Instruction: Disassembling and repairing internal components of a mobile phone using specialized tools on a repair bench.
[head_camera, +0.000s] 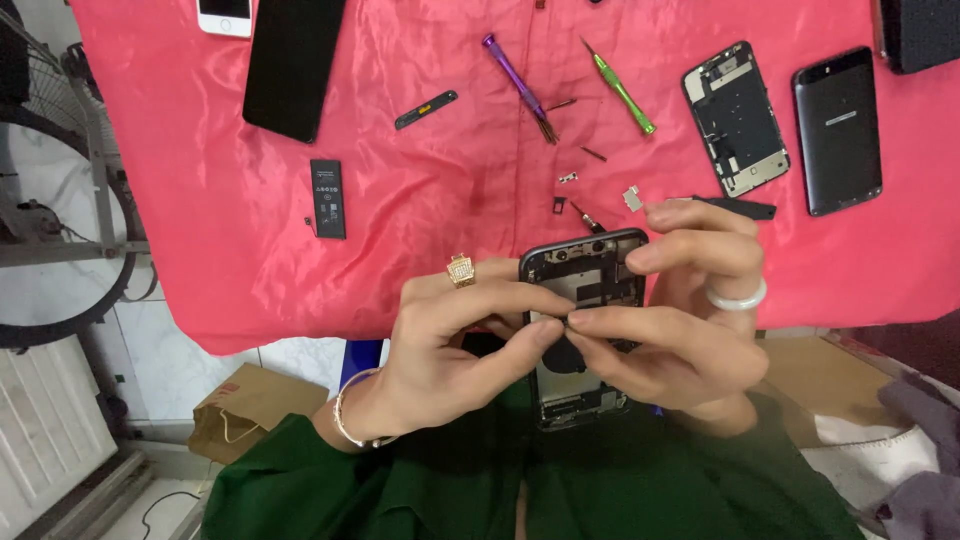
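Both hands meet over an opened dark phone body with its inner parts bared (580, 300), held upright in the near middle of the scene, just this side of the counter edge. The left hand (455, 345), wearing a gold square ring and a thin bracelet, and the right hand (680, 320), wearing a pale band ring, have their fingers closed on the phone body, thumb and forefinger tips pinched together at its middle; whether a tiny part sits between them is too small to tell. The counter is covered by a shiny red cloth (200, 200). On it, far and left, lie a black rectangular screen panel (292, 62) and a small black flat battery with a pale printed label (328, 198). Far middle lie a purple-handled screwdriver (515, 80) and a green-handled screwdriver (620, 92), with small metal bits scattered near them. Far right lie a bare phone frame (736, 118) and a dark grey phone, back up (838, 130). On the floor, near left, stands a brown paper bag with a red mark (245, 405).
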